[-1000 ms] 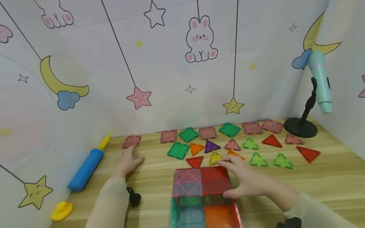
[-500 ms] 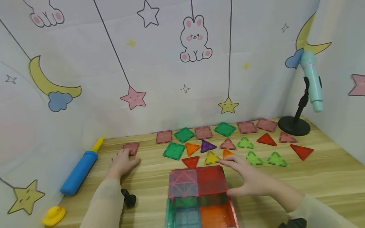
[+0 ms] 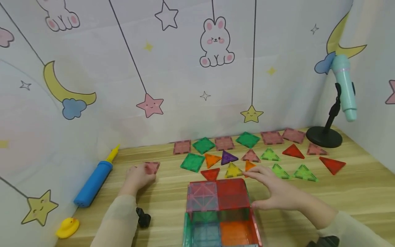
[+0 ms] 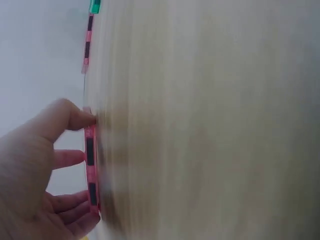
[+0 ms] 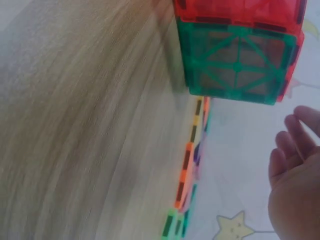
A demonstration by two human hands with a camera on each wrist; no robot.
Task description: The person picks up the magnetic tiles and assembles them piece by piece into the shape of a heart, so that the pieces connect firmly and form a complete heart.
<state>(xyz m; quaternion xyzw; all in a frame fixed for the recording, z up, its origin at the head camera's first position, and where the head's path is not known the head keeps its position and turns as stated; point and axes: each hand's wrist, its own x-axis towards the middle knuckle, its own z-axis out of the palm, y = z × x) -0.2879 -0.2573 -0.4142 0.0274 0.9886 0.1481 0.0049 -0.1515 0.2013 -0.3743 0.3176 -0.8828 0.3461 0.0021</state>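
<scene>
At the left of the table in the head view, my left hand (image 3: 138, 179) holds a pink square magnetic tile (image 3: 152, 167). Thumb and fingers span the tile's opposite edges in the left wrist view, close over the wood. A box built of magnetic tiles (image 3: 202, 199) stands front centre, its far half roofed by a pink and a red tile (image 3: 232, 195), its near half uncovered. Beside the box's right side hovers my right hand (image 3: 277, 192), fingers spread and holding nothing. The right wrist view shows the box's green side tile (image 5: 236, 65) near those fingertips.
Behind the box lie several loose tiles, such as a green square (image 3: 192, 162), a yellow triangle (image 3: 233, 170) and a purple triangle (image 3: 229, 157). A blue pump (image 3: 93, 185) and yellow duck (image 3: 68, 227) are at left. A toy microphone on a stand (image 3: 324, 137) stands back right.
My left hand has reached the pink square tile, taken hold of it and brought it right and nearer. My right hand has shifted slightly right, off the box's corner.
</scene>
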